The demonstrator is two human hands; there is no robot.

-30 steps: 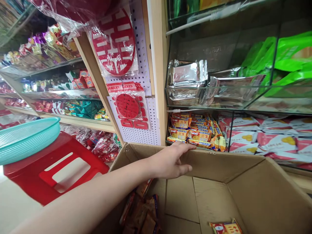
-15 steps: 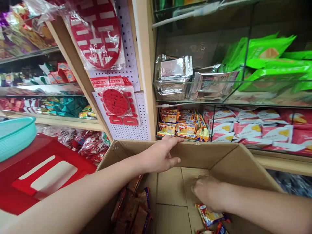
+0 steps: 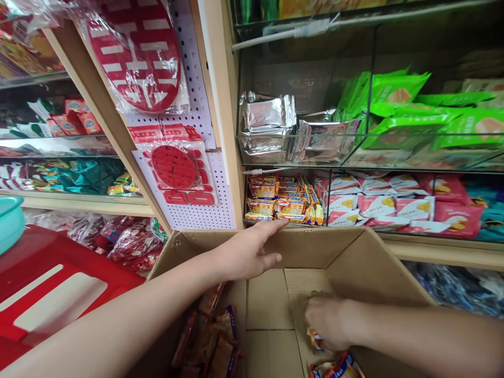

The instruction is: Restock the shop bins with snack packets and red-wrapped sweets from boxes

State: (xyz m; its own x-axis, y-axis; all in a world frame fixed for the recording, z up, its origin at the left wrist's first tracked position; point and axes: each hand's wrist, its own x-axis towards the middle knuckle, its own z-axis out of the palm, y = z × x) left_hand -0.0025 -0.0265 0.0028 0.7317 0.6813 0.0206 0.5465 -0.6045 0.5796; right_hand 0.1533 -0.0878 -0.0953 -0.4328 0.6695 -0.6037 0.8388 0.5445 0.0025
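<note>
My left hand (image 3: 246, 253) lies at the far rim of an open cardboard box (image 3: 350, 257). Its index finger is stretched along the rim and the thumb stands apart, with nothing held in it. Down inside the box, on the right, my right hand (image 3: 328, 319) is closed and slightly blurred. A wrapped snack packet (image 3: 315, 340) pokes out beneath its fingers; most of it is hidden by the hand. Another orange-and-blue snack packet (image 3: 338, 367) lies just below that hand. Several more wrapped packets (image 3: 212, 344) lie at the box's left side, partly behind my left forearm.
Beyond the box, a shelf bin holds yellow-orange packets (image 3: 289, 202), beside red-and-white packets (image 3: 376, 205). Silver packs (image 3: 270, 118) and green bags (image 3: 401, 115) fill the glass shelf above. A red stool (image 3: 74, 262) with a turquoise basket (image 3: 10, 223) stands left.
The view has shifted slightly to the right. My right hand has closed over a packet, which now shows under its fingers. My left hand stays at the box rim.
</note>
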